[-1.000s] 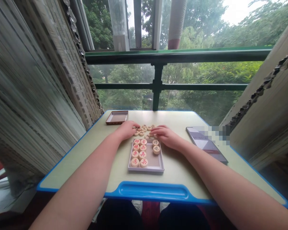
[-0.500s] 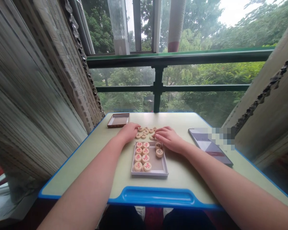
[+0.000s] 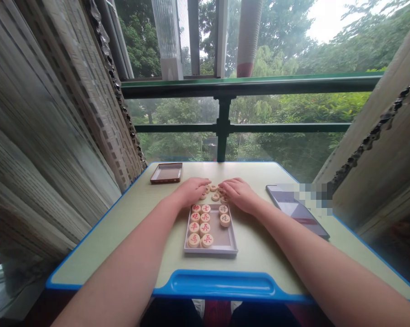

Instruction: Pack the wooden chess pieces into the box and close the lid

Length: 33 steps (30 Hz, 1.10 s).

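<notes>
Loose xiangqi pieces [image 3: 215, 196] with dark characters lie in a cluster between my two hands. Along the cluster's left side, my left hand [image 3: 192, 191] has its fingers stretched forward, touching or very near the pieces. From the right, my right hand [image 3: 239, 194] reaches over with fingers extended, partly covering several pieces. Just below the hands sits an open shallow box [image 3: 222, 249]. Its left side holds two columns of red-lettered pieces [image 3: 205, 228], apparently stacked. In its right corner are dark-lettered pieces [image 3: 224, 220].
The brown box lid [image 3: 167, 173] lies at the table's back left. A tablet-like device [image 3: 298, 213] rests on the right. The small table [image 3: 130, 254] has a blue rim and a blue front trough [image 3: 222, 282]. Curtains [image 3: 48, 113] hang at both sides, and a green railing [image 3: 252, 86] stands behind.
Both hands have come closer together; the left moved right. The loose pieces are pushed into a tighter cluster between them. The box's contents look the same.
</notes>
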Each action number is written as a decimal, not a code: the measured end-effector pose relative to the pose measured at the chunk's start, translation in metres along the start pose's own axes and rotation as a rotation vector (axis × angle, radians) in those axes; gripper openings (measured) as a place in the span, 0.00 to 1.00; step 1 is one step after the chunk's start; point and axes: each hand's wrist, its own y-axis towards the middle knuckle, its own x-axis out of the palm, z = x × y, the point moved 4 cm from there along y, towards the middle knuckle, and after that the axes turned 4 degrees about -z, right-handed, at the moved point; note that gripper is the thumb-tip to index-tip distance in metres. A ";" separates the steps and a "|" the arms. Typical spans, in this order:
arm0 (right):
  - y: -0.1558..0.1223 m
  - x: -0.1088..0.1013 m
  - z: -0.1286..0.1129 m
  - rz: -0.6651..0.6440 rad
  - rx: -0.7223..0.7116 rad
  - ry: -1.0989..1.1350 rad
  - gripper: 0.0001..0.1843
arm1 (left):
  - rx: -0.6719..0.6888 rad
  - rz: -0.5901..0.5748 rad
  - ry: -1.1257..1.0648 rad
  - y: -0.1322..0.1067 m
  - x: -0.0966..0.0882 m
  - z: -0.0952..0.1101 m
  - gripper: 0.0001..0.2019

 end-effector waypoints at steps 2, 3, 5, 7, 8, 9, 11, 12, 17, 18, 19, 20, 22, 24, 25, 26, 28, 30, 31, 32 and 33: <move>0.000 -0.002 0.004 0.015 0.066 -0.015 0.26 | 0.016 -0.075 -0.029 0.000 0.005 0.002 0.20; 0.000 -0.002 0.005 0.008 0.094 -0.022 0.26 | 0.015 -0.096 -0.032 0.000 0.006 0.001 0.20; -0.001 -0.002 0.007 -0.026 0.115 -0.037 0.27 | 0.009 -0.099 -0.015 0.001 0.006 -0.001 0.20; -0.001 -0.003 0.008 -0.050 0.106 -0.060 0.28 | 0.018 -0.078 0.017 0.001 0.005 -0.003 0.20; -0.001 -0.004 0.009 -0.050 0.111 -0.077 0.27 | 0.019 -0.064 0.033 0.002 0.004 -0.004 0.20; -0.002 -0.006 0.011 -0.045 0.128 -0.092 0.25 | 0.009 -0.046 0.048 0.002 0.003 -0.005 0.20; -0.003 -0.011 0.017 -0.034 0.195 -0.108 0.20 | -0.036 -0.001 0.074 0.001 0.000 -0.008 0.20; -0.004 -0.013 0.021 -0.036 0.231 -0.109 0.19 | -0.057 0.018 0.087 0.001 -0.001 -0.010 0.21; -0.006 -0.014 0.023 -0.025 0.205 -0.100 0.24 | -0.012 0.047 0.131 0.001 -0.001 -0.007 0.20; -0.005 -0.011 0.019 -0.029 0.146 -0.091 0.24 | 0.011 0.046 0.135 0.001 0.000 -0.005 0.20; -0.004 -0.008 0.015 -0.045 0.080 -0.078 0.24 | 0.035 0.035 0.138 0.002 0.001 -0.003 0.20; -0.003 -0.004 0.011 -0.070 0.025 -0.064 0.23 | 0.054 0.015 0.138 0.002 0.002 -0.002 0.20; -0.001 0.002 0.006 -0.104 -0.019 -0.051 0.21 | 0.064 -0.035 0.138 0.002 0.004 -0.001 0.20; 0.000 0.002 0.006 -0.105 0.000 -0.061 0.20 | 0.058 -0.077 0.132 0.002 0.005 -0.002 0.20; 0.000 0.001 0.007 -0.099 0.014 -0.068 0.20 | 0.056 -0.088 0.132 0.003 0.006 -0.003 0.20; -0.001 0.000 0.008 -0.100 0.025 -0.072 0.20 | 0.059 -0.092 0.137 0.003 0.006 -0.004 0.21; -0.002 -0.002 0.010 -0.100 0.049 -0.068 0.19 | 0.067 -0.087 0.158 0.003 0.006 -0.006 0.21; -0.002 -0.003 0.011 -0.067 0.071 -0.056 0.20 | 0.066 -0.069 0.179 0.003 0.007 -0.007 0.21; -0.002 -0.003 0.012 -0.049 0.069 -0.050 0.21 | 0.067 -0.061 0.182 0.003 0.007 -0.006 0.21; -0.001 -0.002 0.012 -0.037 0.059 -0.048 0.21 | 0.066 -0.052 0.180 0.003 0.007 -0.006 0.20; 0.000 -0.001 0.012 -0.035 0.045 -0.049 0.21 | 0.065 -0.045 0.173 0.003 0.007 -0.005 0.20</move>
